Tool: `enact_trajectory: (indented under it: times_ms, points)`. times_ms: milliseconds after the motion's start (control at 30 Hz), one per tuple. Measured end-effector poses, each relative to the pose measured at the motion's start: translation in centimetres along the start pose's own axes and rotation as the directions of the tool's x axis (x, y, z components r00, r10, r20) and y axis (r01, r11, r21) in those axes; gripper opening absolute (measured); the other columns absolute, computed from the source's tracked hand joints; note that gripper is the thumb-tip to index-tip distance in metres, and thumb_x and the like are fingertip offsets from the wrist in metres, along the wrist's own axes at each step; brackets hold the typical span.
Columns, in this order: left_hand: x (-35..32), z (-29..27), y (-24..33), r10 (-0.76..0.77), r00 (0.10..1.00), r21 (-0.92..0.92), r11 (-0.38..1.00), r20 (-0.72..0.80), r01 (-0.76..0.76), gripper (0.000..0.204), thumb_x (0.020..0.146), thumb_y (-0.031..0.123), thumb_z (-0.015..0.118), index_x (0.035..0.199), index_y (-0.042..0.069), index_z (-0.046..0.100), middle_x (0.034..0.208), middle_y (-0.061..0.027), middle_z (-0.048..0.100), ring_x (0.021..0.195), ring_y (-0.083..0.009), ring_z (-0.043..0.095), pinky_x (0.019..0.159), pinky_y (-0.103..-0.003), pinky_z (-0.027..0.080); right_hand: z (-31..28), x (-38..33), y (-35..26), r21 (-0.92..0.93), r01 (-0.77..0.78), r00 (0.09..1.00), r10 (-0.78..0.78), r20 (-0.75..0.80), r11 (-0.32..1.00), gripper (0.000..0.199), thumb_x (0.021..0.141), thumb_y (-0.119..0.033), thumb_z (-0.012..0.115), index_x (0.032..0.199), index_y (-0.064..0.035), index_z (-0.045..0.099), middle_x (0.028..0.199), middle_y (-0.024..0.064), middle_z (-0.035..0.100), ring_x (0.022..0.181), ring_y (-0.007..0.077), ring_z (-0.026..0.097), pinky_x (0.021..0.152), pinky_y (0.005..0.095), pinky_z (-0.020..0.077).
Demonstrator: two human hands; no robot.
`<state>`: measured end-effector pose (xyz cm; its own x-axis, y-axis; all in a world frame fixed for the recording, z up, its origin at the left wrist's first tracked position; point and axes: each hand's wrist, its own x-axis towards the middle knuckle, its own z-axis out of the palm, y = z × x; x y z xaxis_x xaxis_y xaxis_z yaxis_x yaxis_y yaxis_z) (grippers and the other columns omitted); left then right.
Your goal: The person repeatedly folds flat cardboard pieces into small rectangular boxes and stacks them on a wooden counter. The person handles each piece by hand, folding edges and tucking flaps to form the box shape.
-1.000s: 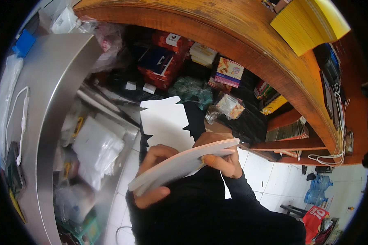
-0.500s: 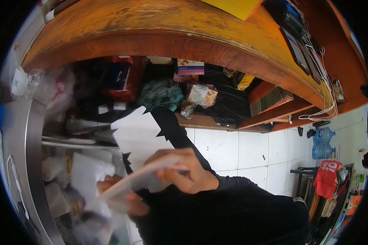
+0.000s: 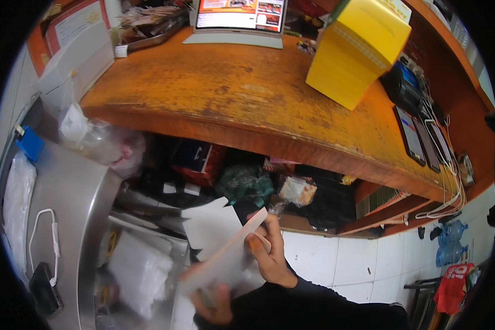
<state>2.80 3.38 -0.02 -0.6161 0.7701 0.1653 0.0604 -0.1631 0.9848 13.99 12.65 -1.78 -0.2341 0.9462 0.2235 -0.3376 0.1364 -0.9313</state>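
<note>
A pale card sheet, smeared by motion, is held at a slant between my hands. The thumb and fingers of my right hand pinch its upper right end, where a small flap stands out. My left hand is blurred at the lower left end, with its fingers against the sheet. Behind it lies a white cut-out card piece with notched edges, over the dark clothing of my lap. The sheet covers its lower part.
A worn wooden counter carries a yellow box, a tablet and phones. Bags and packets fill the shelf beneath. At left, a steel cabinet has a phone on it, beside an open drawer with white sheets.
The view has tilted up, showing more of the counter, the yellow box and the tablet. My hands still hold the card sheet, now lower and further right in the picture.
</note>
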Motion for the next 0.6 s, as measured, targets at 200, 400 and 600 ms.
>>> enact_trajectory:
  times_ms: [200, 400, 600]
  points:
    - [1.6, -2.9, -0.8, 0.176, 0.977, 0.189, 0.970, -0.117, -0.152, 0.046, 0.088, 0.017, 0.062, 0.127, 0.000, 0.046, 0.118, -0.0245, 0.056, 0.101, -0.0264, 0.058, 0.090, -0.038, 0.045, -0.7, 1.0, -0.7, -0.149, 0.214, 0.962, -0.182, 0.205, 0.965, 0.064, 0.089, 0.005, 0.064, 0.145, -0.0017, 0.034, 0.101, 0.0123, 0.067, 0.096, 0.0132, 0.064, 0.084, 0.0235, 0.0476]
    - [2.5, -2.8, -2.1, 0.463, 0.885, 0.204, 0.863, 0.046, -0.462, 0.011, 0.087, 0.000, 0.059, 0.097, -0.001, 0.064, 0.101, -0.0283, 0.065, 0.087, -0.0308, 0.066, 0.081, -0.037, 0.051, -0.4, 0.4, 1.4, -0.071, 0.191, 0.978, -0.184, 0.103, 0.979, 0.040, 0.087, 0.007, 0.063, 0.120, -0.0042, 0.044, 0.106, 0.0259, 0.067, 0.097, 0.0270, 0.069, 0.084, 0.0342, 0.0549]
    - [3.3, -2.7, -1.7, 0.474, 0.881, 0.210, 0.862, -0.011, -0.461, 0.013, 0.086, 0.007, 0.058, 0.092, 0.001, 0.068, 0.098, -0.0263, 0.066, 0.084, -0.0326, 0.066, 0.078, -0.036, 0.051, 0.1, 0.9, 1.9, 0.021, 0.268, 0.944, -0.267, 0.195, 0.963, 0.015, 0.086, 0.010, 0.058, 0.097, 0.0001, 0.062, 0.117, 0.0300, 0.063, 0.110, 0.0340, 0.064, 0.095, 0.0397, 0.0507]
